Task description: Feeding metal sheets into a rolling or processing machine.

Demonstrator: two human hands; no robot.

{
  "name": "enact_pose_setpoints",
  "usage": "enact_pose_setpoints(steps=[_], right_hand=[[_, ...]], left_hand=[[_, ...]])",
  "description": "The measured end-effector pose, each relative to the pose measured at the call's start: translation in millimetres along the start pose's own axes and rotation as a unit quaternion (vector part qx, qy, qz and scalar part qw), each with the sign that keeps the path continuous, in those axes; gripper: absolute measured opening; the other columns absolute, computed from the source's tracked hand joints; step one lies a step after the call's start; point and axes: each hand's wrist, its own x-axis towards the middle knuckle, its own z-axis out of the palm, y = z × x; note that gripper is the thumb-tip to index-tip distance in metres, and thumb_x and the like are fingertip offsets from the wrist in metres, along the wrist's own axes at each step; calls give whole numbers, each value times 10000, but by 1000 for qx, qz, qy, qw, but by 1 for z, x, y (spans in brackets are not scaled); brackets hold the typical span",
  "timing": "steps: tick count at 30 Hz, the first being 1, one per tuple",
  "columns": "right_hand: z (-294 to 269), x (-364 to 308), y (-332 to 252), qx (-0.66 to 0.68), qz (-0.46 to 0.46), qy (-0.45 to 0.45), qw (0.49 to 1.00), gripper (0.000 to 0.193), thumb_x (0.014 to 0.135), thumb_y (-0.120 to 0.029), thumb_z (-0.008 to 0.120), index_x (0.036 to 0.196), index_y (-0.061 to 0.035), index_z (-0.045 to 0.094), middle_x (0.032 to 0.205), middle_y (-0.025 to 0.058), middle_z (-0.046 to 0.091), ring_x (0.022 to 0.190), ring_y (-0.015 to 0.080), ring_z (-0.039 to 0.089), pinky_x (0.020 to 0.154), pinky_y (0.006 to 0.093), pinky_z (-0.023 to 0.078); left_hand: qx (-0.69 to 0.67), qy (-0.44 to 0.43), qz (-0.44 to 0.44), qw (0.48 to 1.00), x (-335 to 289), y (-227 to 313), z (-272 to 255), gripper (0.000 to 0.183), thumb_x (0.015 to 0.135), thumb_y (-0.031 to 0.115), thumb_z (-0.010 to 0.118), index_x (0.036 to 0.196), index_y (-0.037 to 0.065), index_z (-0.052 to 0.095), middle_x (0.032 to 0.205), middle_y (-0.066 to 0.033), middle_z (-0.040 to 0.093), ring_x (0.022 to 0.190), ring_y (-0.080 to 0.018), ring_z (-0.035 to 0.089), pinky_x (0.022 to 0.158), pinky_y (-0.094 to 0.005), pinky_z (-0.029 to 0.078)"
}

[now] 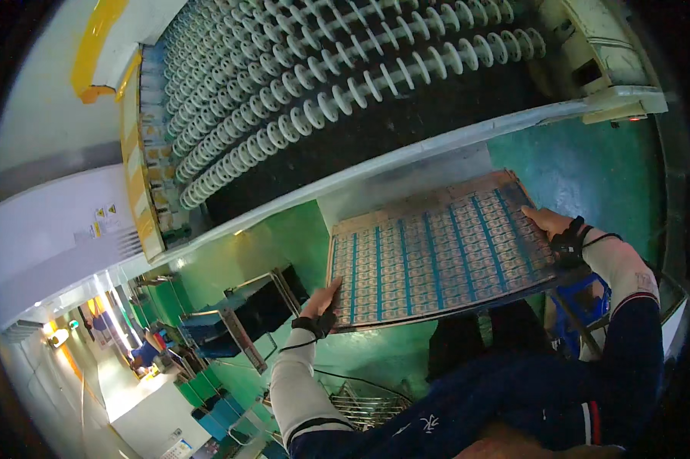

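Note:
A large rectangular circuit board panel (436, 260), copper-coloured at its borders with blue stripes between rows of small repeated patterns, lies tilted in front of my body. My left hand (322, 300) grips its left edge near the lower corner, the thumb on top. On the opposite side, my right hand (550, 222) holds the right edge, fingers partly on the upper face. Both hands wear dark wrist bands below white sleeves. The panel's underside is hidden, and I cannot tell whether anything beneath supports it.
Beyond the panel stands a machine with rows of white roller wheels (314, 113) over a dark bed, fronted by a pale rail (406, 157). Metal-framed racks with dark contents (241, 317) stand on the green floor (284, 241) at left. A blue crate (566, 315) sits at lower right.

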Motion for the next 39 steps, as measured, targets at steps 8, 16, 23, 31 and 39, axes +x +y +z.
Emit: enact_pose_setpoints(steps=[8, 16, 23, 31, 39], right_hand=[[-7, -12, -27, -166, 18, -11, 986, 622, 855, -561, 361, 1065, 1, 523, 1001, 126, 565, 806, 256, 561, 660, 442, 457], [-4, -58, -80, -262, 122, 20, 957, 652, 840, -617, 314, 970, -42, 592, 673, 71, 569, 633, 181, 535, 563, 342, 414], [-14, -50, -84, -274, 93, -13, 957, 527, 858, -568, 347, 969, -106, 576, 583, 38, 544, 507, 142, 508, 474, 321, 384], [-9, -57, -77, 161, -22, -80, 984, 421, 872, -421, 444, 1074, -68, 552, 941, 37, 610, 768, 159, 590, 703, 313, 483], [-31, -66, -78, 177, -57, -41, 982, 453, 843, -408, 512, 1138, -64, 505, 1029, 59, 584, 887, 160, 578, 788, 292, 462]], left_hand=[[80, -26, -67, 994, -42, 51, 8, 397, 806, 486, 545, 661, 116, 538, 502, 16, 460, 416, -131, 408, 396, -289, 318], [61, -95, -46, 993, -46, 74, -10, 401, 820, 490, 526, 734, 100, 560, 619, 13, 519, 521, -111, 489, 489, -244, 407], [62, -125, 57, 989, -97, 117, 3, 265, 858, 338, 534, 859, 79, 588, 721, 17, 543, 616, -94, 491, 607, -228, 446], [-23, -75, -31, 996, -75, 121, -25, 379, 842, 417, 526, 1051, 102, 557, 813, 22, 574, 625, -104, 520, 562, -234, 450], [45, -149, 286, 946, -102, 122, -38, 643, 857, 403, 498, 1350, 77, 247, 1352, -62, 309, 1214, -207, 328, 965, -346, 320]])
